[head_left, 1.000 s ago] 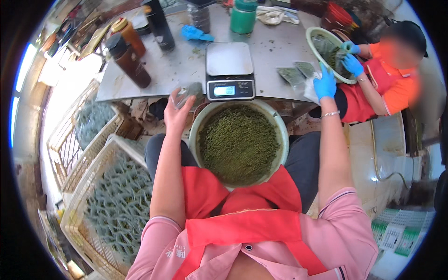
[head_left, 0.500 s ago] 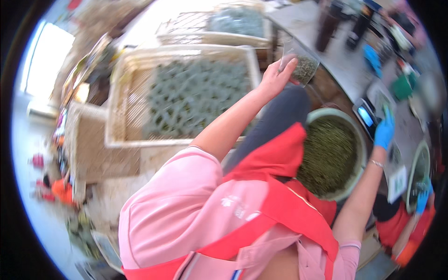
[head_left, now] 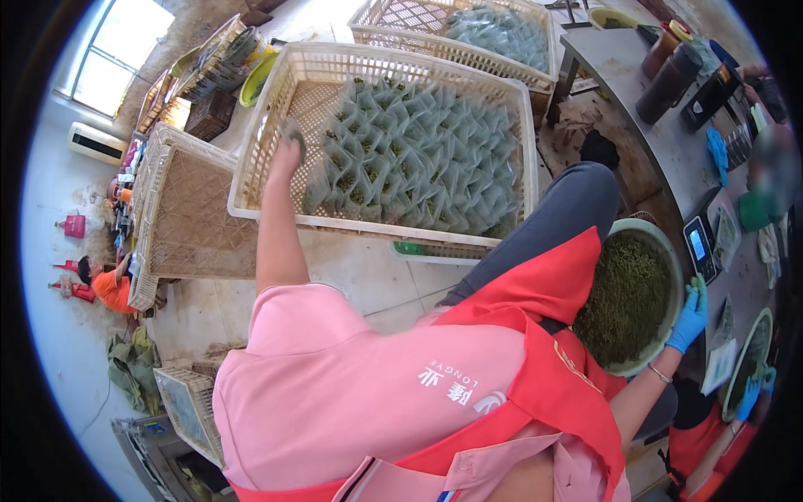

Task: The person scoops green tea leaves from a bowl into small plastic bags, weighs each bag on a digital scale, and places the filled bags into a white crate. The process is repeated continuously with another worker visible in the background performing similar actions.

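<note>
Clear bags with green contents (head_left: pixel 418 159) stand packed in close rows, open ends up, in a cream lattice crate (head_left: pixel 322 105) at upper centre of frame; the crate's left strip shows bare lattice. Left hand (head_left: pixel 286 159) reaches over the crate's near side into that strip, left of the rows; a small greyish shape at its fingertips is too blurred to name, and whether the fingers pinch or spread cannot be told. Right hand (head_left: pixel 690 322), blue-gloved, sits at right of frame by the rim of a pale green basin (head_left: pixel 674 276) heaped with loose green pieces; its fingers point up the frame, greenish at the tips, their grip not readable. Just above it, a scale (head_left: pixel 701 247) with lit display on a metal table (head_left: pixel 615 58). Dark bottle (head_left: pixel 669 82) on the same table, upper right. Second crate (head_left: pixel 410 17) at top of frame holds more clear bags. Lower right: a co-worker's blue-gloved hand (head_left: pixel 749 400) at another pale basin (head_left: pixel 763 330).
</note>
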`<state>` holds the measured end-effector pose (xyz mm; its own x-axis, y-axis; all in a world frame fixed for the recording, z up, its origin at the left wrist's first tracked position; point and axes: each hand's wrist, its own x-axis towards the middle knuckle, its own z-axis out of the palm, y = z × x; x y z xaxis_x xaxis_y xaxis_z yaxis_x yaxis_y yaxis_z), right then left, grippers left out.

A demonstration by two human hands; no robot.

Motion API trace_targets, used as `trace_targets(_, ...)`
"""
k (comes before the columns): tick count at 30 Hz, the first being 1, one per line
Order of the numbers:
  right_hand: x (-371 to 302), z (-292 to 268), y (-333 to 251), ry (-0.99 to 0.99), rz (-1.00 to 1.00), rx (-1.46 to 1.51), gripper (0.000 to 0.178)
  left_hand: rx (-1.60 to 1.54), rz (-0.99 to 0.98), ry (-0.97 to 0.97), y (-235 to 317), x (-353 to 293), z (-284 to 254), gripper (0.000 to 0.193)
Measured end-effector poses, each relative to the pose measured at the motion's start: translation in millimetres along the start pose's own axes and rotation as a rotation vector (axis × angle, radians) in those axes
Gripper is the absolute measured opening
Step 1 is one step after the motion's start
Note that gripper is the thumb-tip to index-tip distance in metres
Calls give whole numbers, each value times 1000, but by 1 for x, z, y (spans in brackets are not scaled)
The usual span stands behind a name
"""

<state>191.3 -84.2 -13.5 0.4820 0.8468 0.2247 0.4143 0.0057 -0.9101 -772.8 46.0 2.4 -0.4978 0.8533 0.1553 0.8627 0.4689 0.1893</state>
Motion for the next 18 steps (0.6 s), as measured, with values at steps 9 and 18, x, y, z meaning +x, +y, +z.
trace_targets(9,-60,28,-17,-161,59,-355,31,-49,201,-657,101,-39,18,49)
trace_targets(18,-83,50,19,-111,320,-708,42,-198,640,182,250,-90,-8,48)
